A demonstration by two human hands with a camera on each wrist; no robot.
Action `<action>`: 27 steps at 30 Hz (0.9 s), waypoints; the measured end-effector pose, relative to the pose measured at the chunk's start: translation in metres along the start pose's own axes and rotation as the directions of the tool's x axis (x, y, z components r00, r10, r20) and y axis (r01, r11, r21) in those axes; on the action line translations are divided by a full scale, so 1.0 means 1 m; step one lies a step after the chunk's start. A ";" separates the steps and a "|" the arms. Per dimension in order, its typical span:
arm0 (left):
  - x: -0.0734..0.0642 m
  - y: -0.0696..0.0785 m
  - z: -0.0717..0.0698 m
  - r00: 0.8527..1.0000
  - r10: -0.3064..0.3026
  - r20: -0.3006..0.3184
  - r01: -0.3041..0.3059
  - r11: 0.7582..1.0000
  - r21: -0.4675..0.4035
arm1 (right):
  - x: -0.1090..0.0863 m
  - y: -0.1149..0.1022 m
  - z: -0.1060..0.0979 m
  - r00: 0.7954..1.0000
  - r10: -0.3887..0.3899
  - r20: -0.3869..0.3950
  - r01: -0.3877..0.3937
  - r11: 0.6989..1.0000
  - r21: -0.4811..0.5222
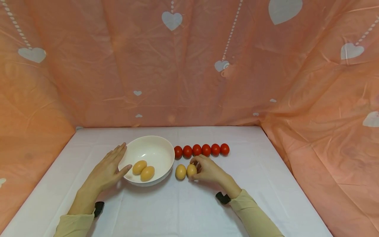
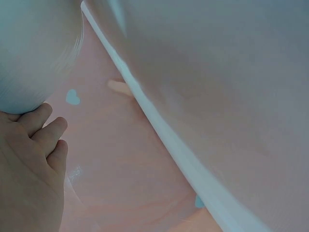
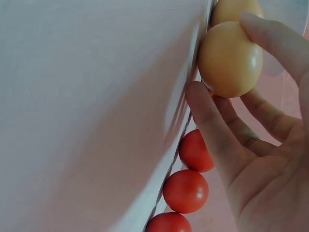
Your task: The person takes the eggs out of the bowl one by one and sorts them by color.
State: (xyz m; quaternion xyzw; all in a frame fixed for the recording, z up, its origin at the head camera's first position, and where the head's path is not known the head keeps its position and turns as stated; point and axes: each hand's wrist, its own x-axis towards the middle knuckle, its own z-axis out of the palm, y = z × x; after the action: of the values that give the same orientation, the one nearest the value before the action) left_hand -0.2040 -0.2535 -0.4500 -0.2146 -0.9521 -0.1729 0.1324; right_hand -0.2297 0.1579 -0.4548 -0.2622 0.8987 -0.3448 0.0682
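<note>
A white bowl (image 1: 161, 149) stands left of centre on the table, with two yellowish-brown eggs (image 1: 147, 173) lying in it. My left hand (image 1: 108, 169) rests against the bowl's left rim, fingers extended and thumb over the edge. In the left wrist view, that hand's fingers (image 2: 58, 128) touch the bowl's outer wall (image 2: 38, 63). Right of the bowl, two more eggs sit side by side on the cloth. My right hand (image 1: 208, 169) holds the right-hand egg (image 3: 229, 60) between thumb and fingers. The left-hand egg (image 1: 181, 172) is right beside it.
A row of several red tomatoes (image 1: 206, 150) runs rightward from the bowl, behind the eggs and my right hand. White cloth covers the table (image 1: 154, 210). An orange-pink curtain (image 1: 189, 82) with pale hearts hangs at the back and both sides.
</note>
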 end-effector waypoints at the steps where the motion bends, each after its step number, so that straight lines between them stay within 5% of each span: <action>1: 0.000 0.000 0.000 1.000 0.002 -0.003 -0.002 1.000 0.000 | 0.000 0.000 0.000 1.000 0.002 0.000 -0.002 1.000 0.001; 27: -0.001 0.000 0.001 1.000 0.001 -0.007 -0.001 1.000 0.001 | -0.002 0.004 -0.003 1.000 0.017 -0.026 -0.017 1.000 0.005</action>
State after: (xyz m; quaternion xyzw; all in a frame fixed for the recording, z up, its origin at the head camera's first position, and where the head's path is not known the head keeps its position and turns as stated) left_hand -0.2032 -0.2533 -0.4509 -0.2142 -0.9517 -0.1732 0.1360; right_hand -0.2306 0.1633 -0.4555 -0.2500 0.9009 -0.3498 0.0601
